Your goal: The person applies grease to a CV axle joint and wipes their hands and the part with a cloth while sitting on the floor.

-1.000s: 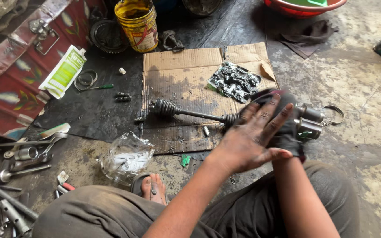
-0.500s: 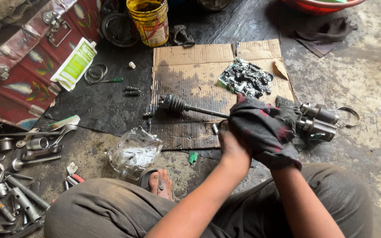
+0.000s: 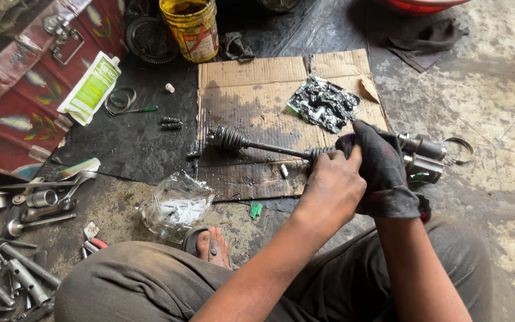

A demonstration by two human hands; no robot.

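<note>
A greasy axle shaft [image 3: 269, 146] with a ribbed boot [image 3: 227, 138] at its left end lies across a sheet of cardboard [image 3: 257, 83]. My left hand [image 3: 332, 185] is curled around the shaft's right end. My right hand is wrapped in a dark rag [image 3: 382, 170] that it grips, pressed against the joint end of the shaft; only the rag shows, not the fingers. Just past the rag lie shiny metal joint pieces [image 3: 421, 152] and a ring clamp [image 3: 460, 149].
A crumpled black greasy wrapper [image 3: 323, 102] lies on the cardboard. A yellow bucket [image 3: 193, 27], a green-white tube [image 3: 90, 88] and a red metal box [image 3: 13, 89] stand at the back left. Sockets and wrenches [image 3: 25, 206] and a clear plastic bag [image 3: 177, 206] lie near my bare foot [image 3: 213, 247].
My left hand, spread flat over the rag a second ago, has slid left and closed on the shaft. The rag now covers my right hand alone.
</note>
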